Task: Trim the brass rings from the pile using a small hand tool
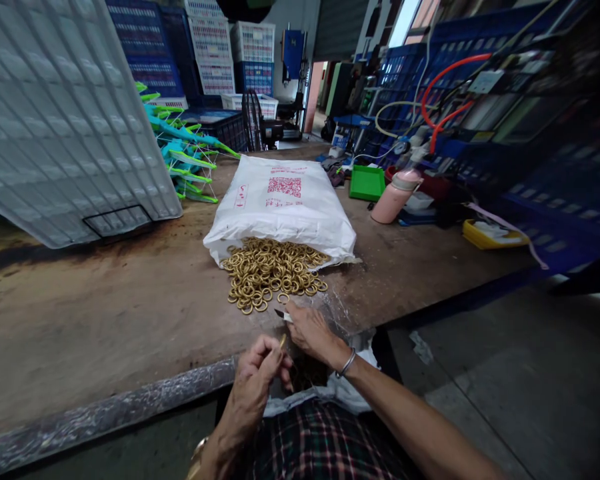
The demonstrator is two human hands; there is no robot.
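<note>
A heap of brass-coloured rings (267,270) spills from the open mouth of a white sack (290,200) onto the brown table (180,300). My left hand (260,367) pinches one ring (283,341) between thumb and fingertips, in front of the table edge. My right hand (310,330) is at the table edge, its fingertips near a loose ring (283,298) at the front of the heap. It holds a small knife (283,315) with a dark blade tip and a pale part. Below my hands, an open white bag (350,390) lies at my lap, its inside dark.
A large translucent crate (75,120) stands at the left, beside turquoise and green plastic pieces (185,150). Toward the right are a green tray (367,183), a pink bottle (396,197) and a yellow tray (495,235). Stacked baskets (210,53) stand behind.
</note>
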